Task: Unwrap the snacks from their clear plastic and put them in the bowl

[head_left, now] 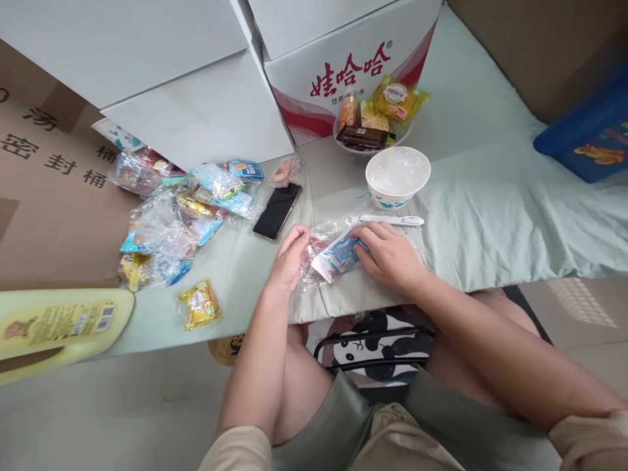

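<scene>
My left hand (pixel 290 256) pinches the edge of a clear plastic bag (pixel 328 230) spread on the cloth, with something reddish under the film by the fingertips. My right hand (pixel 390 252) has its fingers curled over a blue and white snack packet (pixel 341 254), which lies on the clear film between both hands. Just beyond the right hand is a slim white tool (pixel 405 220) like a utility knife. Behind it stands a white paper bowl (pixel 398 173) with clear film inside. A black phone (pixel 278 210) lies beyond my left hand.
Wrapped snacks (pixel 167 229) are heaped at left, with a yellow packet (pixel 199 304) nearer me. A clear bowl (pixel 363 150) of snacks stands before a white carton (pixel 353 65). A yellow jug (pixel 63 327) is far left, a blue container (pixel 583 131) far right.
</scene>
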A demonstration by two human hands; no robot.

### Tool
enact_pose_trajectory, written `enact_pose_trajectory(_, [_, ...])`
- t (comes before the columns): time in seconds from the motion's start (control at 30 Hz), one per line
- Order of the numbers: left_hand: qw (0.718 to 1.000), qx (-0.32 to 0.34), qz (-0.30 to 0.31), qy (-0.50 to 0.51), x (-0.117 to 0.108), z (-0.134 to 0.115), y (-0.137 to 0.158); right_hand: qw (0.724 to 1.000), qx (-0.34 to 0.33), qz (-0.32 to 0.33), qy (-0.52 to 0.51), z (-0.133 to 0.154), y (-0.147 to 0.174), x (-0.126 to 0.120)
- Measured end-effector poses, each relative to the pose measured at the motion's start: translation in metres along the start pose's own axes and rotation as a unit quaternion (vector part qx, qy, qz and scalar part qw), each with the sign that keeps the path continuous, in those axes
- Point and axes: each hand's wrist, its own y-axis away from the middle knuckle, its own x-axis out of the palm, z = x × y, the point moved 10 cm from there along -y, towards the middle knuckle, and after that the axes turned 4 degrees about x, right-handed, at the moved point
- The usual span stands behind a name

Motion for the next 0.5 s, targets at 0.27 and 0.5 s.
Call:
enact_pose_trajectory(0.27, [0.997, 0.007, -0.073, 0.024, -0.021, -0.003, -0.002, 0.99, -0.008, 0.133, 0.052, 0.002, 0.009, 0.033])
enact_pose_trajectory(0.5, [0.998, -0.021, -0.004, 0.057, -0.004, -0.003, 0.003, 0.998, -0.069, 0.005, 0.01, 0.017, -0.002, 0.009])
